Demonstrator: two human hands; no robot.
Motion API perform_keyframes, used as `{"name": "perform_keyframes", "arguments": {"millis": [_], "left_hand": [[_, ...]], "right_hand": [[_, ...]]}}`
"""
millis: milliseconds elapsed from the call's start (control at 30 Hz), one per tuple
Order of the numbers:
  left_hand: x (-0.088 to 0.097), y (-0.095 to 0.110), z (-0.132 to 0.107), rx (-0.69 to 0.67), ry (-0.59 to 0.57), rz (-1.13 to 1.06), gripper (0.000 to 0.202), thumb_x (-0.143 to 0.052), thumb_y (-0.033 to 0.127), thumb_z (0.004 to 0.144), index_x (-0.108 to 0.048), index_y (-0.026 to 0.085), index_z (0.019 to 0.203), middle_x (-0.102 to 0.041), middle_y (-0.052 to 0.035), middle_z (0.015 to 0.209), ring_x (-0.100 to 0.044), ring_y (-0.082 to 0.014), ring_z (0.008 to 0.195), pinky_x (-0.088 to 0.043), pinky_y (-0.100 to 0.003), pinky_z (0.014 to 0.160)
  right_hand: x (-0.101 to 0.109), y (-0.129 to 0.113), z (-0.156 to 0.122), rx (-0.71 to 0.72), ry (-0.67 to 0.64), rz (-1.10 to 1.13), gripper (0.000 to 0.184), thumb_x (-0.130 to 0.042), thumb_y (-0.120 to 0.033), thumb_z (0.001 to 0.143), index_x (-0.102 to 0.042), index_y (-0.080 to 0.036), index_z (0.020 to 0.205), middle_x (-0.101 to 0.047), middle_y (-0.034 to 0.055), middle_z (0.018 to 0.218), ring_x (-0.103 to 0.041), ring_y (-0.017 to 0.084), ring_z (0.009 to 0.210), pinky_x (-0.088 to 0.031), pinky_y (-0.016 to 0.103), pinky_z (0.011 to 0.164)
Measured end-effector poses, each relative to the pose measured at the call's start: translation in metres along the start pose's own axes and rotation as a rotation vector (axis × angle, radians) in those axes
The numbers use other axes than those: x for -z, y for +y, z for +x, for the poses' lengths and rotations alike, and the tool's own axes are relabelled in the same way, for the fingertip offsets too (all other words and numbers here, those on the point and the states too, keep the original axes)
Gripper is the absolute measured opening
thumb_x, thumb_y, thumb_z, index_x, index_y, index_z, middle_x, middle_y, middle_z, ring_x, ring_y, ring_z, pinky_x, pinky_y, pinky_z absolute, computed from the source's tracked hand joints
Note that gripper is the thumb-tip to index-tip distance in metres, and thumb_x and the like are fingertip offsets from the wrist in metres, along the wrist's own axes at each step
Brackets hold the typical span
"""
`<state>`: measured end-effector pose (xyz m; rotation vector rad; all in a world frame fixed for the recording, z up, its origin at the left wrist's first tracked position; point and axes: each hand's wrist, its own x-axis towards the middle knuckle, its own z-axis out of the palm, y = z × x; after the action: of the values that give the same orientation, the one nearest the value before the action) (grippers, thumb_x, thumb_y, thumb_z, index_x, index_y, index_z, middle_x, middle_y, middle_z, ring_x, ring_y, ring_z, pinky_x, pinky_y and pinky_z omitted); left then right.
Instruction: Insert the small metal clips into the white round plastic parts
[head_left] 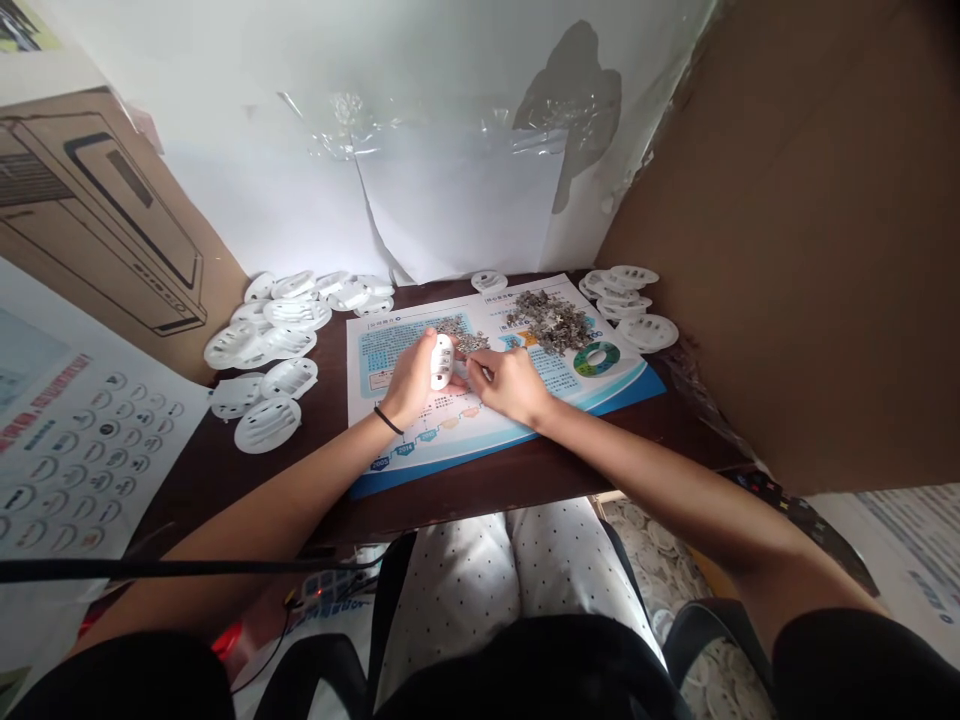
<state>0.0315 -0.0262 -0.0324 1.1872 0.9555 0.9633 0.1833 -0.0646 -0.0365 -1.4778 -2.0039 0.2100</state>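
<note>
A white plastic oval piece (442, 360) is held upright and steady in the curled fingers of the left hand (405, 380). The right hand (510, 385) is brought close beside it, its fingertips (474, 368) pressed together on something too small to be made out. Small grey metal parts (544, 322) lie heaped loose on a printed sheet (420, 432) just beyond the right hand. White plastic discs (262, 340) lie loosely overlapped to the left of the left hand.

we wear a thin black band (388, 420) on our left wrist, short black sleeves (120, 680), and white trousers (465, 590) dotted with small black spots.
</note>
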Motion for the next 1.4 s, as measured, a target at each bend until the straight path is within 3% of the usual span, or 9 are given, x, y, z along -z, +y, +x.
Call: {"name": "perform_keyframes", "arguments": {"millis": [367, 600, 1100, 1400], "left_hand": [[0.0003, -0.0002, -0.0044, -0.092, -0.034, 0.140, 0.051, -0.046, 0.060, 0.086, -0.058, 0.014, 0.104, -0.065, -0.0057, 0.079, -0.065, -0.0162, 0.059, -0.058, -0.030, 0.055], [-0.0005, -0.0007, -0.0052, -0.179, -0.079, 0.250, 0.054, -0.043, 0.063, 0.086, -0.059, 0.013, 0.098, -0.062, -0.0036, 0.059, -0.061, -0.0156, 0.052, -0.051, -0.024, 0.046], [0.0006, -0.0032, -0.0043, -0.199, -0.077, 0.244, 0.050, -0.042, 0.060, 0.087, -0.057, 0.014, 0.096, -0.063, -0.0031, 0.061, -0.061, -0.0151, 0.049, -0.049, -0.024, 0.045], [0.0004, -0.0017, -0.0068, -0.180, -0.089, 0.249, 0.054, -0.044, 0.065, 0.086, -0.058, 0.014, 0.097, -0.064, -0.0043, 0.065, -0.065, -0.0177, 0.054, -0.056, -0.028, 0.050]], "right_hand": [[-0.0052, -0.0007, 0.0027, -0.055, 0.021, 0.017, 0.025, -0.045, -0.025, 0.088, -0.063, -0.018, 0.072, -0.054, 0.0008, 0.056, -0.041, 0.011, 0.051, -0.030, 0.027, 0.057], [-0.0017, -0.0021, 0.0043, -0.044, -0.006, 0.013, 0.026, -0.044, -0.022, 0.087, -0.061, -0.018, 0.069, -0.054, 0.0010, 0.056, -0.040, 0.010, 0.051, -0.031, 0.027, 0.059], [0.0006, 0.0014, 0.0041, -0.023, -0.021, 0.039, 0.023, -0.046, -0.021, 0.085, -0.061, -0.019, 0.067, -0.054, -0.0002, 0.057, -0.041, 0.010, 0.053, -0.032, 0.025, 0.060], [-0.0003, 0.0020, 0.0042, -0.010, -0.023, 0.048, 0.026, -0.044, -0.022, 0.086, -0.061, -0.018, 0.067, -0.057, 0.0009, 0.059, -0.044, 0.011, 0.054, -0.033, 0.025, 0.061]]}}
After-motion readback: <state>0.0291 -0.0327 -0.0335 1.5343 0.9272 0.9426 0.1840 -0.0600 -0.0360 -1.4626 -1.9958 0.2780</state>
